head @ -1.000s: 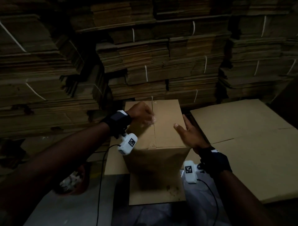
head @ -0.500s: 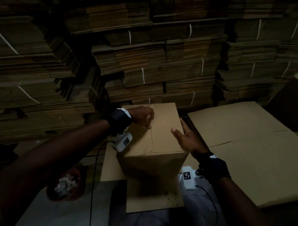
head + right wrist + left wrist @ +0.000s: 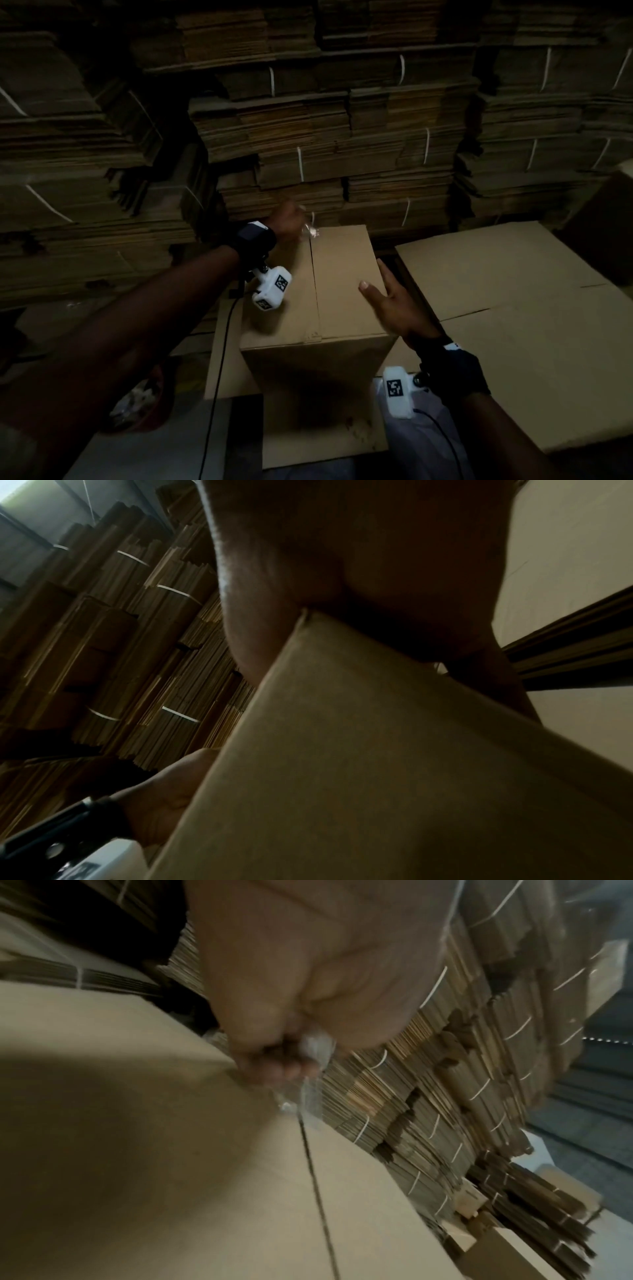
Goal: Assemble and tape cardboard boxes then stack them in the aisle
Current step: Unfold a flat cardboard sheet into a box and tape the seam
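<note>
At the centre of the head view stands an upright cardboard box (image 3: 342, 284), its 2 top flaps meeting at a middle seam. The left hand (image 3: 287, 222), at the box's far edge, pinches a strip of clear tape (image 3: 310, 1096) between curled fingers. The right hand (image 3: 394, 305) rests on the box's right top edge, fingers straight and spread. Strapped bundles of flat cardboard (image 3: 308, 137) fill the upper frame.
</note>
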Motion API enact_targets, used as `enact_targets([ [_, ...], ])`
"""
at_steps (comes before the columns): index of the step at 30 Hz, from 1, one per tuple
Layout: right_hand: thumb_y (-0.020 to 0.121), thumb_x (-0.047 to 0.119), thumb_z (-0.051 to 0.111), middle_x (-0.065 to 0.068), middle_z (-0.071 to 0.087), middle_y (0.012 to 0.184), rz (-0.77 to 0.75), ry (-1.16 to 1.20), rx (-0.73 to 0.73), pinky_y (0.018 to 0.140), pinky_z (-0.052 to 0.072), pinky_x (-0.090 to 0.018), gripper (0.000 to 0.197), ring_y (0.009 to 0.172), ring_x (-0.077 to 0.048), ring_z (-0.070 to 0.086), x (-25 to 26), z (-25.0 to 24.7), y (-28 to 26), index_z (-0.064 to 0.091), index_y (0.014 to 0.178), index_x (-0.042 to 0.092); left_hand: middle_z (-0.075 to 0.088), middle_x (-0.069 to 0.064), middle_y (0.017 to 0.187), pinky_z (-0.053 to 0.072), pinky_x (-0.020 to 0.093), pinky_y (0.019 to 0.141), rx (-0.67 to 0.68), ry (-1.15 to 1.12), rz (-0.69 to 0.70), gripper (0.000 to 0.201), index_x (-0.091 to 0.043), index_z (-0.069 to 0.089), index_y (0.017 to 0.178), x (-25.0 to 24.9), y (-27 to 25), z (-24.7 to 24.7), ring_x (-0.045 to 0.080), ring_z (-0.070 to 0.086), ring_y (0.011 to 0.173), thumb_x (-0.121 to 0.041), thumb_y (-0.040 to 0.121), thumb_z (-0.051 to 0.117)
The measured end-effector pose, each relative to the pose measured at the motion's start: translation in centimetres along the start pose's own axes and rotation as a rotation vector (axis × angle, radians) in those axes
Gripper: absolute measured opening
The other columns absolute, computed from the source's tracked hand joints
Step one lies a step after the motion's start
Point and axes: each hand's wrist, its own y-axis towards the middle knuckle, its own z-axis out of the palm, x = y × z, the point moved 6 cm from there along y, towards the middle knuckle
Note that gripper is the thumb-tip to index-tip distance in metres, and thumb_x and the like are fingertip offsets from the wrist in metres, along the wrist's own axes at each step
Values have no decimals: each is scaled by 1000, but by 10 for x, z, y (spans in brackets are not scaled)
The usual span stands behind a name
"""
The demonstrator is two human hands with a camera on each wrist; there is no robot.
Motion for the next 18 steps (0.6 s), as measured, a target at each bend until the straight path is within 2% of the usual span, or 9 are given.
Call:
enact_targets([
  [2, 96, 52, 62, 14, 51, 148, 8, -5, -2, 115, 40, -45, 74, 131, -7, 51, -1, 0, 2, 23, 158, 42, 57, 7, 65, 41, 26, 55, 92, -108, -25, 45, -8, 57, 75, 3, 3, 9, 16, 53, 56, -25, 111, 35],
  [3, 96, 51, 62, 13, 50, 150, 12, -3, -3, 115, 39, -46, 74, 133, -9, 50, -1, 1, 2, 23, 159, 42, 61, 7, 68, 44, 26, 56, 141, -144, -40, 46, -9, 57, 76, 4, 3, 12, 13, 55, 57, -27, 111, 34],
  [6, 95, 53, 62, 10, 45, 155, 18, -1, -6, 116, 39, -47, 77, 136, -11, 48, -1, 1, 3, 20, 159, 43, 71, 14, 86, 54, 26, 64, 231, -88, 49, 28, 1, 65, 83, 3, 6, 12, 11, 63, 68, -2, 104, 47],
  [8, 93, 57, 62, 9, 44, 156, 16, -12, -2, 115, 39, -48, 78, 137, -12, 48, -3, 1, 3, 21, 158, 45, 69, 0, 68, 52, 18, 55, 186, -5, 73, 20, 8, 68, 84, 5, 13, 3, 0, 62, 55, -1, 99, 58],
  [10, 93, 57, 62, 9, 44, 156, 19, -15, 6, 115, 39, -49, 78, 138, -13, 47, -3, 3, 4, 21, 158, 45, 63, -6, 59, 40, 9, 46, 135, 116, 112, 26, 12, 73, 88, 1, 19, -6, -4, 55, 44, -13, 93, 71],
  [12, 96, 49, 62, 9, 47, 153, 8, 2, 13, 115, 40, -45, 75, 135, -11, 49, -1, 4, 5, 23, 159, 41, 61, 1, 64, 32, 7, 43, 127, 279, 159, 30, 8, 75, 85, -7, 19, -10, 0, 49, 47, -22, 87, 79],
  [15, 99, 40, 61, 14, 51, 146, 2, 11, 10, 104, 43, -27, 71, 128, -3, 52, 0, 5, 5, 24, 160, 36, 61, 8, 76, 32, 8, 46, 187, 381, 168, 30, 8, 74, 86, -8, 21, -5, 7, 47, 55, -22, 87, 78],
  [16, 100, 38, 61, 15, 51, 144, -1, 12, 7, 101, 43, -23, 70, 127, -1, 53, 0, 5, 4, 24, 159, 36, 63, 10, 79, 35, 10, 51, 224, 352, 166, 29, 8, 72, 86, -5, 24, -2, 12, 52, 59, -21, 88, 78],
  [18, 100, 38, 60, 13, 51, 147, 6, 16, -6, 103, 42, -25, 70, 128, -3, 52, 0, 5, 4, 24, 160, 35, 67, 9, 82, 47, 21, 61, 337, 328, 110, 22, 0, 69, 83, 1, 20, 6, 18, 61, 69, -19, 87, 79],
])
